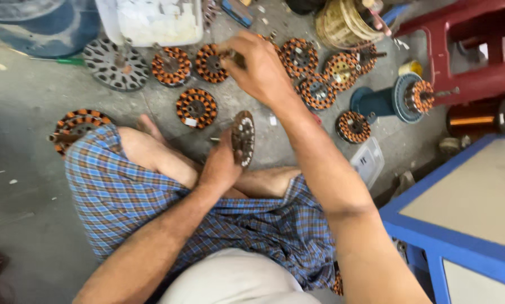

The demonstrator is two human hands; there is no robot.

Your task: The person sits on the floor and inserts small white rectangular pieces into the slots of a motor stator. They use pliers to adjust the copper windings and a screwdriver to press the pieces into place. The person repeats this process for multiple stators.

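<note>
I sit cross-legged on a concrete floor in blue checked shorts. My left hand [221, 166] grips a round, dark metal stator core [243, 138] held on edge above my knee. My right hand [258, 65] is raised over the floor, fingers pinched on a small dark part [234, 56] that I cannot make out. Beneath and around that hand lie several wound stators with orange copper coils, such as the stator [196, 107] near my foot and the stator [172, 66] beside it.
A bare grey stator plate [116, 65] and a white plastic tub [151, 21] lie far left. A blue winding jig [396, 100] holds a stator at right, near a red stool [466, 50], a copper wire spool [477, 119], a wicker basket [342, 22] and a blue-framed table [461, 214].
</note>
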